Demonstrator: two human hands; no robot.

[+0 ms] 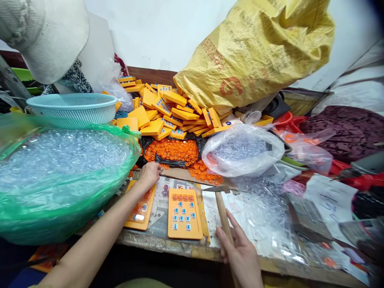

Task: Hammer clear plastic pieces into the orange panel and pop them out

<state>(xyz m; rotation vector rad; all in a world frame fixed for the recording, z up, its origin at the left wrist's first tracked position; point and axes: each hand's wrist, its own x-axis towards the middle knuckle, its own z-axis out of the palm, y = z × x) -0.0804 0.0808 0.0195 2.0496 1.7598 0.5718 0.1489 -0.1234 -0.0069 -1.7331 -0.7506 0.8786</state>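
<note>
My right hand is wrapped round the wooden handle of a small hammer, whose metal head points up and away from me. Left of the hammer lies a flat orange-yellow board with a row of orange rings at its top and several small blue-and-clear pieces below. My left hand is at the near edge of the heap of small orange rings, fingers drawn together; what they hold, if anything, is too small to make out. Under my left forearm lies a second orange board with orange and clear pieces, partly covered.
A green bag of clear plastic pieces fills the left, before a light blue basket. Stacked orange boards and a yellow sack stand behind. A white bag of clear parts sits right of the rings. A white hat shows upper left.
</note>
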